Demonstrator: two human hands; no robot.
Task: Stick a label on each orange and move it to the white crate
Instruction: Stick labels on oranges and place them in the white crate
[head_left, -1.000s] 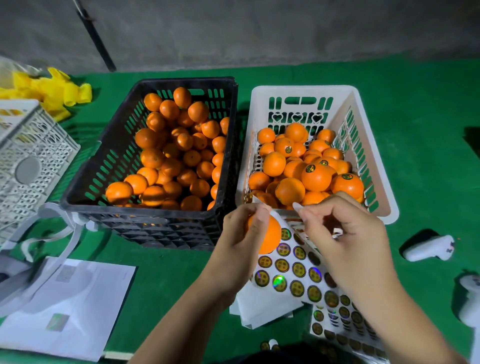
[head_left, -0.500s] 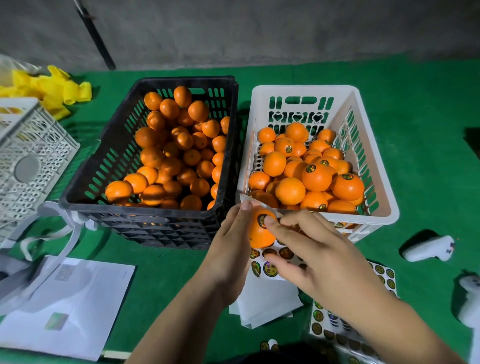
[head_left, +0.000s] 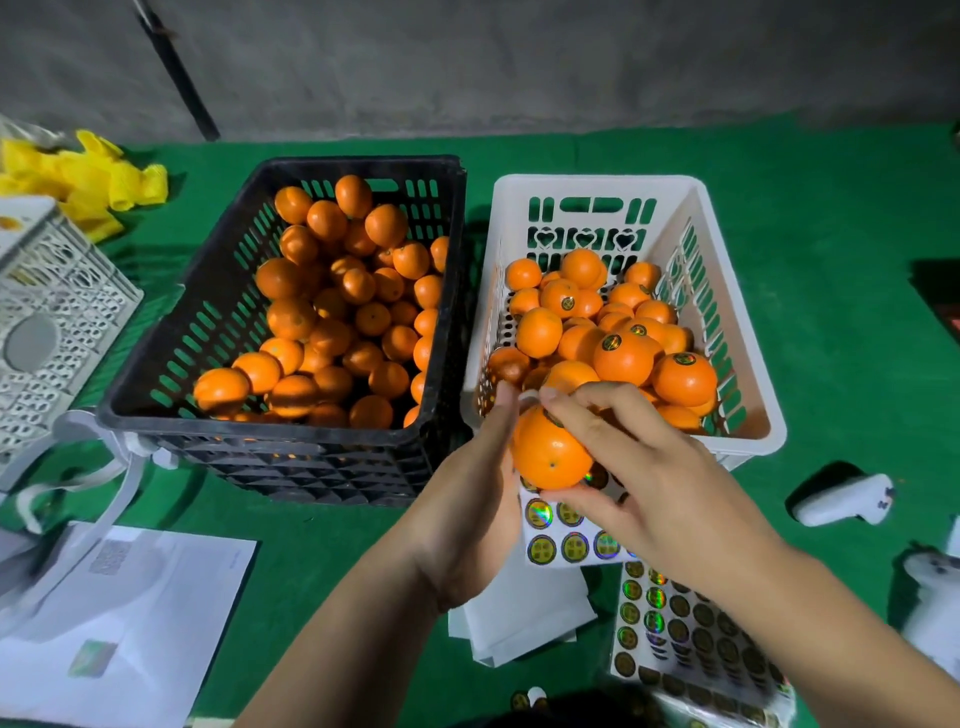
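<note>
Orange held just in front of the near rim of the white crate, above the sticker sheet. Left hand cupped against its left side, fingers straight upward, thumb tip near the top. Right hand curled over the fruit from the right, thumb underneath, forefinger reaching across the top where a dark label edge just shows; whether the label is fully pressed down cannot be told, being mostly hidden by the finger. Judged step: sticking done or nearly so, transfer to the white crate about to start. Left of the white crate, the black crate heaped with unlabelled oranges; inside the white crate, a pile of oranges, several showing labels. Next move likely calls for a firm press on the label, then a short lift over the near rim and a gentle release onto the pile, avoiding a roll-off.
</note>
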